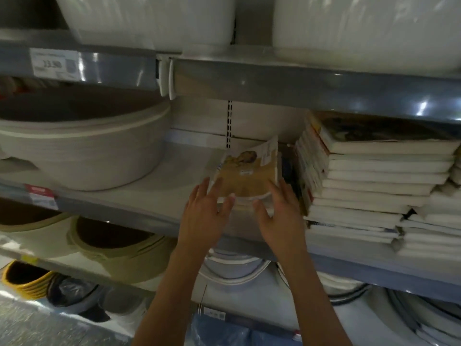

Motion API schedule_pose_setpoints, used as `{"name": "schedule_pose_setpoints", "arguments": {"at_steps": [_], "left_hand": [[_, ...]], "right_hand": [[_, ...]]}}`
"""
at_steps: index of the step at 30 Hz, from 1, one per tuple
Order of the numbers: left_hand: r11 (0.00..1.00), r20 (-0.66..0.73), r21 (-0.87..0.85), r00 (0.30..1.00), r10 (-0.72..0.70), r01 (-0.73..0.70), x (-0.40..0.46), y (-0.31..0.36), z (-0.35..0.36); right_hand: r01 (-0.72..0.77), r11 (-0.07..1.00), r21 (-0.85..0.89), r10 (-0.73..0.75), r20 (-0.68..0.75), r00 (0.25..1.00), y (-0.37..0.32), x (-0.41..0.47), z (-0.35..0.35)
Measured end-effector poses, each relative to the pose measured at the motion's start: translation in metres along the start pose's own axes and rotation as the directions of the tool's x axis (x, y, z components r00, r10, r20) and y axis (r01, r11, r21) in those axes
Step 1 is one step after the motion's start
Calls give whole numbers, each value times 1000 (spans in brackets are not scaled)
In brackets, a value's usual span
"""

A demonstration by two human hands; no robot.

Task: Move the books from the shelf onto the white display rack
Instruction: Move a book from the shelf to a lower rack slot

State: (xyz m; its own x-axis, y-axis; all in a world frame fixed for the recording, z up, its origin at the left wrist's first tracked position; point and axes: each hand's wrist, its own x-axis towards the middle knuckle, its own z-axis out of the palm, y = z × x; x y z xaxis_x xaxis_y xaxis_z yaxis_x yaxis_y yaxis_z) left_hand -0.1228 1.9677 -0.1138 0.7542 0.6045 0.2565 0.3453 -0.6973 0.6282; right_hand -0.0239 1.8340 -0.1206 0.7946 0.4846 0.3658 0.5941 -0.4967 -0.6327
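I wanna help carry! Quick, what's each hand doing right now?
Left hand: open, straight fingers on the left side of the small book stack.
Right hand: open, fingers against the stack's right side.

One view only, worn on the person's head. It looks forward and slightly down, square onto store shelving, from close in. Wide-angle lens: the shelf edge [324, 83] bows across the top of the frame. Both forearms enter from the bottom centre, left hand [204, 211] and right hand [279, 213] reaching up to mid-frame. Lower shelves fall away at bottom left. No second view to compare.
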Motion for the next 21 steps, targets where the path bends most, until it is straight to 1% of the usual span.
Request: {"name": "schedule_pose_setpoints", "arguments": {"at_steps": [3,6,8,11,13,15,17,21], "left_hand": [[999,57,-42,998,3,-1,32,-11,10],[1000,166,-3,986,-17,18,55,-18,21],[999,215,8,975,-53,52,64,-19,27],[984,187,-63,970,-153,168,71,-21,33],[969,161,-151,972,-170,195,72,-18,32],[942,89,-290,985,-150,169,71,-14,30],[912,25,-396,994,-107,108,69,-10,26],[887,44,-454,996,-72,84,61,-2,25]], "right_hand": [[-92,995,-39,90,-59,994,-2,10,9],[-217,975,-50,212,-83,974,-1,15,19],[-252,962,-105,241,-105,965,2,15,24],[-326,934,-148,313,-101,944,3,13,30],[-334,928,-166,314,-135,940,2,12,31],[-309,934,-181,282,-161,946,2,12,32],[-308,930,-202,284,-142,948,2,15,30],[-340,906,-251,316,-134,939,0,18,27]]}}
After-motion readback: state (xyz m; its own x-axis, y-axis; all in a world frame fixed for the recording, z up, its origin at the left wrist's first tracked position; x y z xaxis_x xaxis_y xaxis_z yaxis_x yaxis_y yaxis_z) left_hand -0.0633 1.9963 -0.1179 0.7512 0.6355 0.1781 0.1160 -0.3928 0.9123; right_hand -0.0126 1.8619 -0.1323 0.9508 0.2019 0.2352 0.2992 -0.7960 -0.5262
